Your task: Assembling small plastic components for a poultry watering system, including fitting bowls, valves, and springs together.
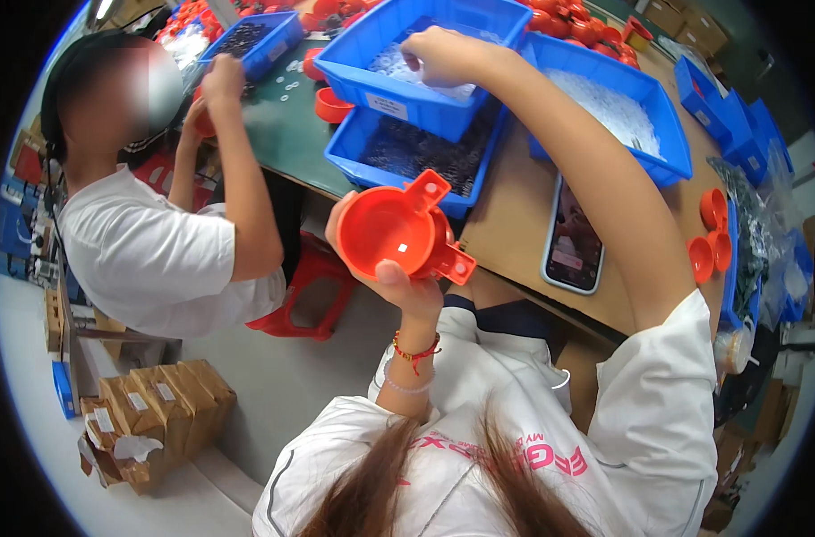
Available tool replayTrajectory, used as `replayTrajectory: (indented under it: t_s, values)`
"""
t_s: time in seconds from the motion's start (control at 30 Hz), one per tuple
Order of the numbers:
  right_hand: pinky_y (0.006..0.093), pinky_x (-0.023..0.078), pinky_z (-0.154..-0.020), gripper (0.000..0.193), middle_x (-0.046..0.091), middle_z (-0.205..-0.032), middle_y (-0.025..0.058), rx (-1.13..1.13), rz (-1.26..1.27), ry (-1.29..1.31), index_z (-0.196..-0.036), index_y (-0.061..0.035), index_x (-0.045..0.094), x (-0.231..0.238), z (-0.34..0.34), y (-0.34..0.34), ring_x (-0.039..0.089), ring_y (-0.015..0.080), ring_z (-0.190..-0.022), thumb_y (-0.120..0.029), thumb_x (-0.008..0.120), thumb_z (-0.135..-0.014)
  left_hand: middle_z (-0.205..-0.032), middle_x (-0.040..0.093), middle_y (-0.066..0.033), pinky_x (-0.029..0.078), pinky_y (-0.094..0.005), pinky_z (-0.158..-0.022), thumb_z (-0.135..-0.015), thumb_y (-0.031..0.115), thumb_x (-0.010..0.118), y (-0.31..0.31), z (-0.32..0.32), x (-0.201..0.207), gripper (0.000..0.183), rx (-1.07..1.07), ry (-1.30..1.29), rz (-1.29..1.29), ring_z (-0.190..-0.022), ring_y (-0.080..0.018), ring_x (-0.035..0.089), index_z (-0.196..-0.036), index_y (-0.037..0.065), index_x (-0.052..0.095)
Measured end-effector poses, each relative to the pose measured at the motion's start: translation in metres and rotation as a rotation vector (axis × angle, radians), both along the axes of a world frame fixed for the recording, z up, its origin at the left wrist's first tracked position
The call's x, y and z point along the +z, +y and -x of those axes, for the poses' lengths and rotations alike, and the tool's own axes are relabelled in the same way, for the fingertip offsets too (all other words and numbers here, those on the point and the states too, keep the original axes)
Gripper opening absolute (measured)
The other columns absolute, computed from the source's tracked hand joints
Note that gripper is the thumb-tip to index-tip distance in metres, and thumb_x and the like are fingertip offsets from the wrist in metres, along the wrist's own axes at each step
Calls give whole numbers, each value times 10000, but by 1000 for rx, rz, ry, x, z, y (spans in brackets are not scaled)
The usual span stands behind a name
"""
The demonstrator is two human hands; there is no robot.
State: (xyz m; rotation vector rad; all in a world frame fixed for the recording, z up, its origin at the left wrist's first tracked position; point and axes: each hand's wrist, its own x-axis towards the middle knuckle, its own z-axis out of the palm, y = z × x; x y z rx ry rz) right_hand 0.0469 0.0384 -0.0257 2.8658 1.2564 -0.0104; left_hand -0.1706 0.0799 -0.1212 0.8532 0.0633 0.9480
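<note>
Head view: left hand [405, 291] encloses a red cup-shaped part [380, 233], already taken up; right hand [445, 57] curls at clear pieces [386, 64], its grip's contents hidden from me.

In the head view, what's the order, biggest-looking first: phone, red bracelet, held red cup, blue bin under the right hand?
1. Blue bin
2. Red cup in the left hand, perhaps enlarged by nearness
3. Phone
4. Red bracelet
</note>
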Motion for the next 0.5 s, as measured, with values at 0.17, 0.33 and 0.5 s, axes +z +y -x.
replayTrajectory:
  t_s: [0.17, 0.33, 0.5]
  values:
    - [395, 483, -709, 318, 593, -957, 160, -88, -33, 16, -1035, -101, 551, 5, 16, -1, 593, 290, -860, -138, 570, -720, -929, 553, -190, 496, -312, -595, -788, 587, 349, -2, 7, 12, 681, -118, 105, 3, -728, -267, 590, -1128, -1, 399]
    - [308, 505, -511, 235, 597, -809, 113, -154, 96, 274, -922, -45, 560, 20, 26, 2, 609, 184, -669, -99, 560, -693, -1010, 564, -150, 512, -327, -637, -802, 620, 330, -1, -1, 13, 678, -353, 162, 29, -790, -274, 605, -1154, 46, 409]
    - [279, 495, -464, 112, 587, -660, 111, -33, -104, 312, -721, 0, 576, 19, 32, -1, 589, 176, -552, -5, 533, -618, -1019, 559, -154, 515, -334, -640, -799, 624, 332, 0, -7, 13, 687, -276, 170, 20, -790, -274, 607, -1170, 50, 397]
